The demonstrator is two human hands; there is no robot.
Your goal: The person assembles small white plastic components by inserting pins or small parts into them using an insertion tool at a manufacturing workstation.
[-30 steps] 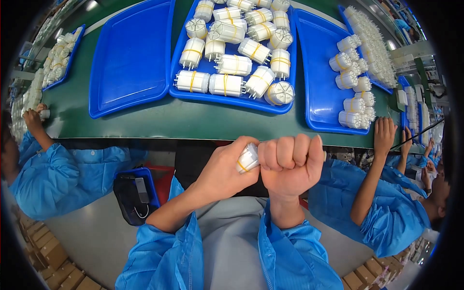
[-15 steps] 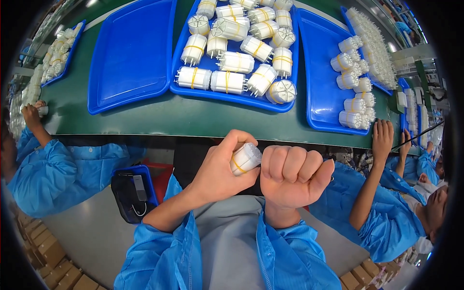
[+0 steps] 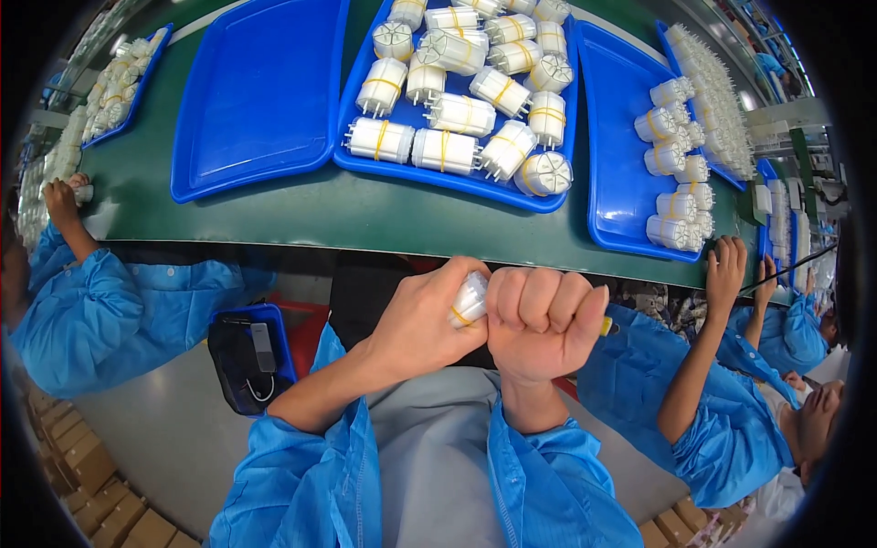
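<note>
One white cylinder (image 3: 470, 298) is gripped by the left hand (image 3: 417, 316) before the table (image 3: 265, 215); right hand (image 3: 543, 325) fisted alongside, contents hidden.

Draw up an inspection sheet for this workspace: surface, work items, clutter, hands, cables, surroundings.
Surface: green worktop bearing blue trays.
Work items: yellow-banded white cylinders, many showing prongs, fill the middle tray; more stand in the tray to its right.
Clutter: black bag and grey device in a blue bin, below the worktop.
Hands: left hand holds a banded cylinder; right hand makes a fist beside it, around a mostly hidden yellow-ended object.
Cables: white cable at the bag.
Surroundings: blue-jacketed co-workers both sides; cardboard boxes lower left.
</note>
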